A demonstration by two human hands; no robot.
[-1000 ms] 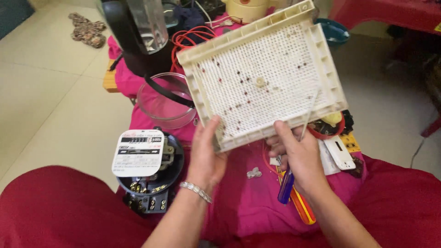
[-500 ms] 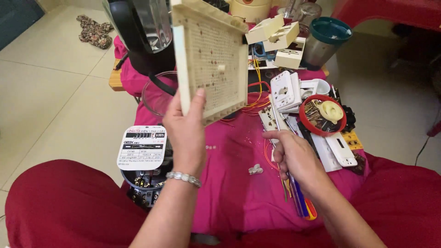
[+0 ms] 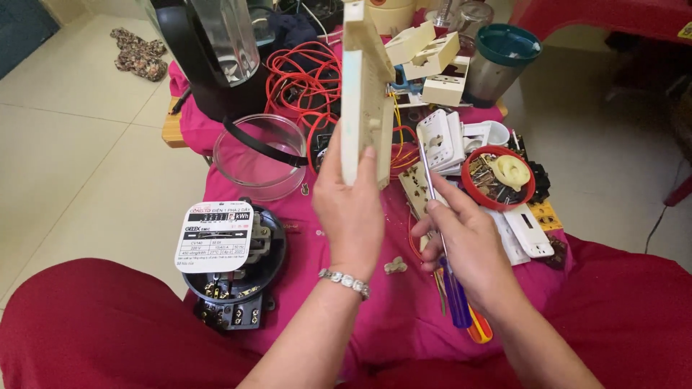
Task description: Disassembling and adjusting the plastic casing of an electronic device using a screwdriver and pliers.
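Note:
My left hand (image 3: 351, 209) holds a cream perforated plastic panel (image 3: 364, 94) upright and edge-on, gripping its lower edge above the pink cloth (image 3: 346, 288). My right hand (image 3: 468, 248) grips a screwdriver with a blue handle (image 3: 455, 295), its thin metal shaft (image 3: 427, 169) pointing up beside the panel. A small cream plastic piece (image 3: 394, 266) lies on the cloth between my wrists.
An opened round electric meter (image 3: 231, 263) sits at left, a clear glass bowl (image 3: 258, 158) and a black blender base (image 3: 216, 65) behind it. Red wire coils (image 3: 306, 79), cream socket parts (image 3: 432, 61), a red lid of screws (image 3: 499, 179) and a teal-lidded cup (image 3: 501, 61) crowd the back.
The panel has turned from flat and face-on to upright and edge-on in my left hand. My right hand let go of it and now holds the screwdriver lower right.

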